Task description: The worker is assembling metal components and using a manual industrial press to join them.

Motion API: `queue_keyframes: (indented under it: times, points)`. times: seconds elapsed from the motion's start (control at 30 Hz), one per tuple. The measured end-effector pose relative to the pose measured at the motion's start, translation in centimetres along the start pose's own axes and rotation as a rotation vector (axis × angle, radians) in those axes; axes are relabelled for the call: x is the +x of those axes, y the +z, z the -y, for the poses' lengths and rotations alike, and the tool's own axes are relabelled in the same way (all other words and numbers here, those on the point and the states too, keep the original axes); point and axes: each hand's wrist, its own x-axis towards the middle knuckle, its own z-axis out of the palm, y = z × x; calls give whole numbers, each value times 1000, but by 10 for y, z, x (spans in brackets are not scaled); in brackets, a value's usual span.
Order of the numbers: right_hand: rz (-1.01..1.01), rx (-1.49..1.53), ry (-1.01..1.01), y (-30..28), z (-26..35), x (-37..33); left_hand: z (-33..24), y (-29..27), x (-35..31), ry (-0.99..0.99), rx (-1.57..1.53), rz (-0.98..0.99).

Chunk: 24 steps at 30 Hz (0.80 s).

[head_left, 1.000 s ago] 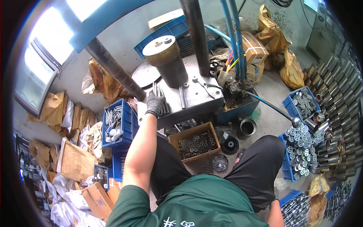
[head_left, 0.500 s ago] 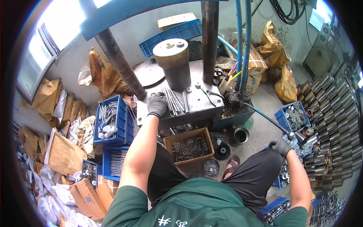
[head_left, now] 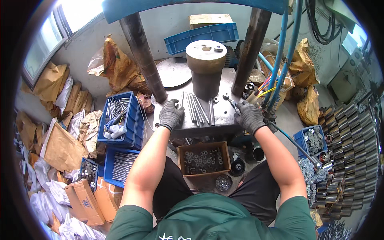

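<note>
My left hand (head_left: 171,116), in a grey glove, is closed at the left of the machine's metal table (head_left: 162,107), with a thin metal rod (head_left: 182,100) standing out from its fingers. To its right lies a bundle of similar rods (head_left: 195,108), and a thicker rod (head_left: 211,112) lies beside them. My right hand (head_left: 251,116), gloved too, is closed around the handles of the pliers (head_left: 233,105) at the table's right; its fingers partly hide them. Behind the rods rises a thick steel cylinder (head_left: 206,82) with a small ring (head_left: 218,48) on top.
Two dark columns (head_left: 144,56) flank the cylinder. Below the table's front edge sits a cardboard box (head_left: 204,173) of small metal rings. Blue crates (head_left: 120,116) of rods stand at left, and stacked metal tubes (head_left: 352,152) at right. Blue pipes (head_left: 285,60) run beside the right column.
My right hand has come from beside my right knee to the table and taken hold of the pliers. My left hand stays near the rods. The view has shifted.
</note>
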Motion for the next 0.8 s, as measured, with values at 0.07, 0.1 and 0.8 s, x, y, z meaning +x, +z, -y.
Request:
queue_keyframes:
  times: [0.07, 0.1, 0.8]
  points:
    - [15, -16, 49, 10, -4, 13, -1, -5, 3, -14, 17, 48]
    - [31, -29, 80, 16, -6, 18, -2, -7, 4, -43, 25, 81]
    - [-230, 172, -374, 65, 41, 53, 20, -15, 22, -517, -1372, 388]
